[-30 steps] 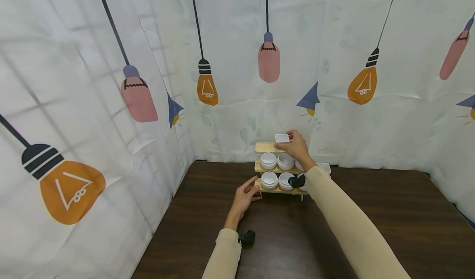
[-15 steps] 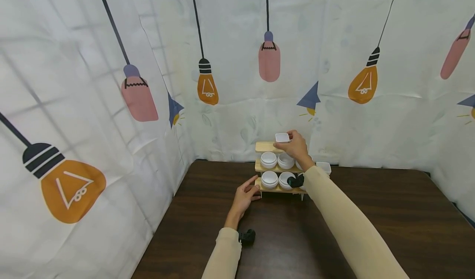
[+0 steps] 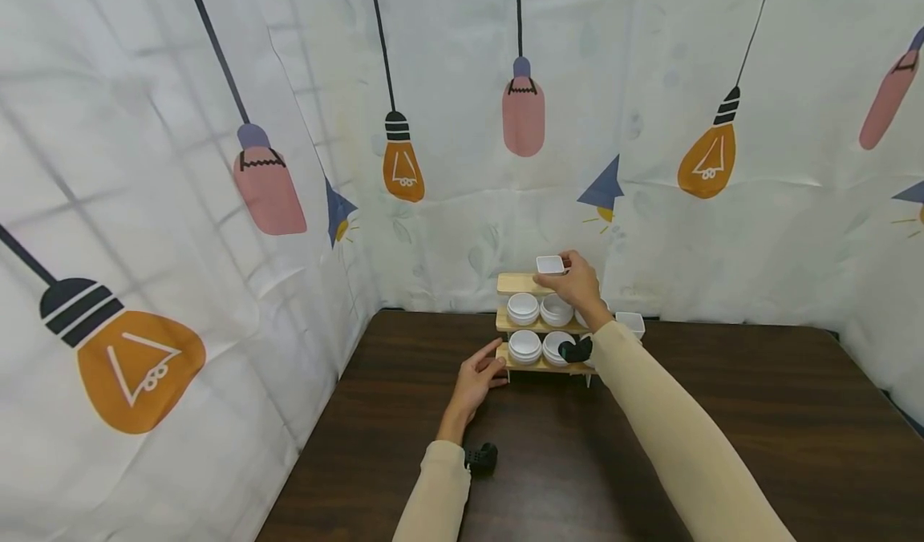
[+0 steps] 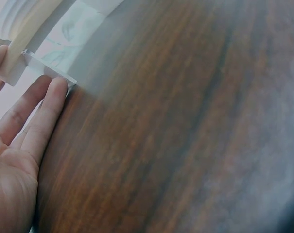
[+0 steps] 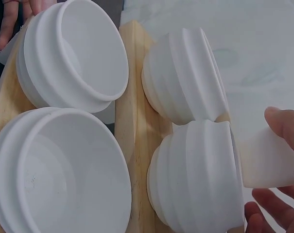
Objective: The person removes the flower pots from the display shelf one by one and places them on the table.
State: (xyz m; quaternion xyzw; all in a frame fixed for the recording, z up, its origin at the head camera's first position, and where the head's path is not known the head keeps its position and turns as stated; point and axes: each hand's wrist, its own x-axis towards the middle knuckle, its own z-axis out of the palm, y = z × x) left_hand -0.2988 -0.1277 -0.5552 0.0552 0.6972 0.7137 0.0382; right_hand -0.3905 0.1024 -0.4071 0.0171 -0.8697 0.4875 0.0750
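Note:
A three-tier wooden stand (image 3: 516, 284) stands at the back of the dark table, with white ribbed round bowls (image 5: 88, 53) on its lower two tiers. My right hand (image 3: 576, 283) pinches a small white square dish (image 3: 550, 264) between thumb and fingers at the top tier; whether the dish rests on the wood cannot be told. In the right wrist view this square dish (image 5: 269, 160) is partly behind the bowls. My left hand (image 3: 471, 383) touches the stand's left end with fingers extended, its fingertips (image 4: 57, 87) against the clear leg (image 4: 47, 67).
Another white square dish (image 3: 631, 324) sits at the stand's right end, partly behind the right arm. A white curtain printed with lamps (image 3: 447, 229) hangs just behind the table (image 3: 736, 414). The right forearm hides part of the lower tiers.
Both hands keep their places, and the square dish stays in the right hand's pinch. The head view has shifted very slightly.

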